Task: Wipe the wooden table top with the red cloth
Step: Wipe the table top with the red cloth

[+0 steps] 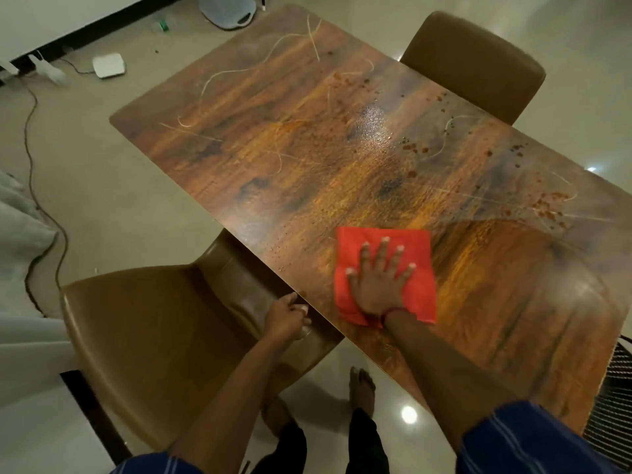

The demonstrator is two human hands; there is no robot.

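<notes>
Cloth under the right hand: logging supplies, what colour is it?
Red cloth, plain, seen in the head view.

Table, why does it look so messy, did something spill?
Yes. Brown spots and thin straw-like strands dirty the far part of the table, and a wet patch shines mid-table. The red cloth hasn't reached them.

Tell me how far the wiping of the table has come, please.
Early stage. Done: nothing looks clearly clean yet. In hand: the right hand presses the red cloth flat near the table's near edge; the left hand rests at that edge. Left: brown spots, droplets and pale streaks farther away.
</notes>
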